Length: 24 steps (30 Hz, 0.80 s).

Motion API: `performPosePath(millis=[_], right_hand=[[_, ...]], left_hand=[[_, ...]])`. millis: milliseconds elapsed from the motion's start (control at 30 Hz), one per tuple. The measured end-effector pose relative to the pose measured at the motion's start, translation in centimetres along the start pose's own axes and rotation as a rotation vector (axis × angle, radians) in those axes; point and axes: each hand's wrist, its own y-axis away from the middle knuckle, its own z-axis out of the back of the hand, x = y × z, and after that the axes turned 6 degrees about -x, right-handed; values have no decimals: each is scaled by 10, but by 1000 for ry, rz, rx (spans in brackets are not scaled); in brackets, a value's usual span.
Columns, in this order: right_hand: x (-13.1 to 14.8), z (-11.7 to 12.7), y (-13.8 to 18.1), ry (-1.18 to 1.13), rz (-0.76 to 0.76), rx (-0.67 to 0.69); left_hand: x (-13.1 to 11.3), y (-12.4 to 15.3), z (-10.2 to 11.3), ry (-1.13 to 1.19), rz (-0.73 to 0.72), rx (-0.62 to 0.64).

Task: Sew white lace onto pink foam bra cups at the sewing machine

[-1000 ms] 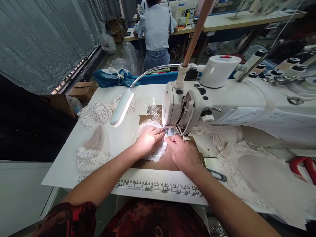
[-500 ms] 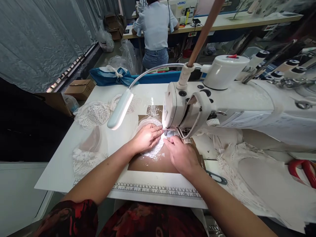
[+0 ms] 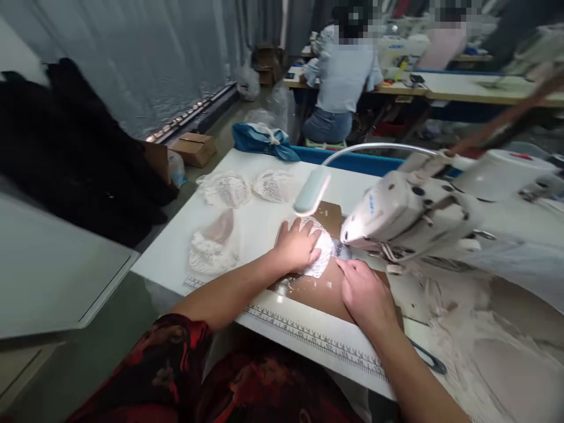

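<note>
My left hand [image 3: 296, 247] lies flat with spread fingers on a round white lace piece [image 3: 325, 251], covering its left part. The lace rests on a brown sheet [image 3: 319, 296] with shiny patches, left of the sewing machine's head [image 3: 388, 205]. My right hand [image 3: 366, 291] is closed, thumb and forefinger together, close to the lace's right edge. Whatever its fingertips hold, if anything, is too small to make out. The machine's needle area is blurred.
More white lace pieces [image 3: 227, 189] lie on the left of the white table [image 3: 170, 235]. A lamp [image 3: 312, 191] hangs over the work. White lace fabric [image 3: 476, 341] and a dark-handled tool [image 3: 427, 357] lie at right. A co-worker [image 3: 341, 76] sits beyond.
The view has swung left, so the scene appears further right. My left hand and the lace have moved left from the needle area; its fingers have spread. My right hand stays closed.
</note>
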Motion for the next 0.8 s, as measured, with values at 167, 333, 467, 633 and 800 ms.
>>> performPosePath(millis=[167,333,467,633,800], right_hand=[[-5,-3,-1,1,69,-49],[-7,-5,0,-41,34,-3],[-5,4,0,-210,-23,34],[21,41,4,-742,-80,162],[80,58,8,-1394,-200,356]], left_hand=[[39,45,42,76,108,-46],[116,118,60,52,605,-379],[138,167,58,128,648,-397],[96,189,68,426,569,-435],[34,171,69,1042,347,-266]])
